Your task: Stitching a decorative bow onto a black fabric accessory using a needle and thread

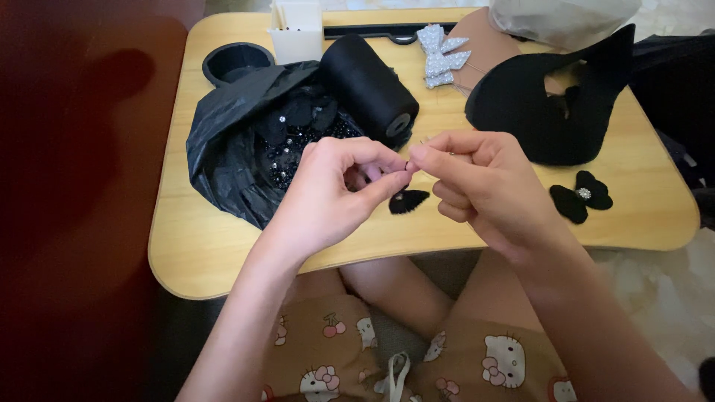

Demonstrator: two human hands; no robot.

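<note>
Both hands raised over the lap desk (186, 246), fingertips meeting: left hand (328, 193) and right hand (477, 186) each pinched on a tiny dark bead or needle end (407, 164), too small to tell. Just below the fingertips, a small black fabric bow piece (408, 201). Probably light, slippery, easily dropped; best gripped by fingertips only.

Wooden lap bench (194, 246), rounded corners, round cup recess (237, 61) at its far left. Black plastic bag (223, 141) lies open on the left, small dark beads and sequins (298, 145) inside. Large spool of black thread (370, 85) on its side against the bag. White box (298, 31) at the far edge. Silver glitter bow (442, 56) beside it. Black fabric shoe upper (540, 108) to the right; finished black bow with sparkly centre (582, 195) near the right edge.
</note>
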